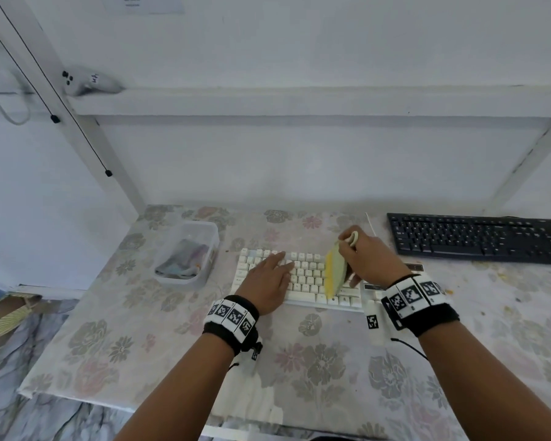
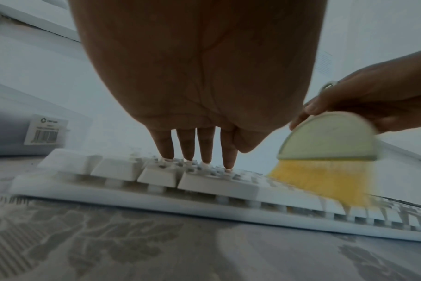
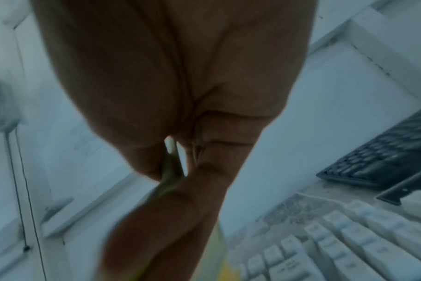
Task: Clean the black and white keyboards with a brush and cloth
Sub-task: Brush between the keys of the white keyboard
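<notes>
Left hand (image 1: pixel 268 281) flat, fingers (image 2: pixel 207 148) straight, steadying white keyboard (image 1: pixel 303 278) mid-bench; right hand (image 1: pixel 371 261) gripping brush (image 1: pixel 334 272), sweeping keys.

A white keyboard (image 1: pixel 303 278) lies on a tablecloth (image 1: pixel 299 361) printed with grey and pink flowers. The brush (image 1: pixel 334 272) has yellow bristles and a pale green back. A black keyboard (image 1: pixel 481 238) lies on the same cloth.
</notes>
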